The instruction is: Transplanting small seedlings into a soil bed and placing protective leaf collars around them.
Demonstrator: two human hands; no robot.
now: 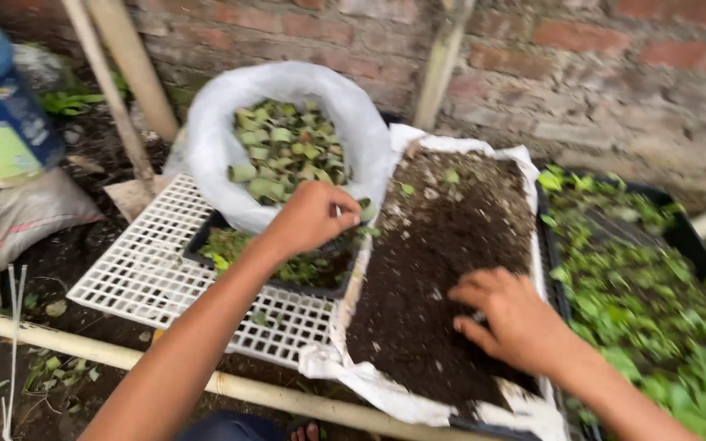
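The left hand (pixel 310 216) curls loosely at the rim of the white bag (pixel 206 139) of leaf cuttings (pixel 288 151); whether it grips any is unclear. The right hand (pixel 510 317) rests on the tray's soil (pixel 443 245), fingers (pixel 471 290) bent, spread and empty.

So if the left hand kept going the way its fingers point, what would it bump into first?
Probably the white bag full of cut green leaf pieces. The left hand points up toward its rim, just beyond the fingers. Depth is hard to judge, so it may already touch the bag.

Brick wall (pixel 582 73) behind, dirt ground (pixel 67 261) (daylit).
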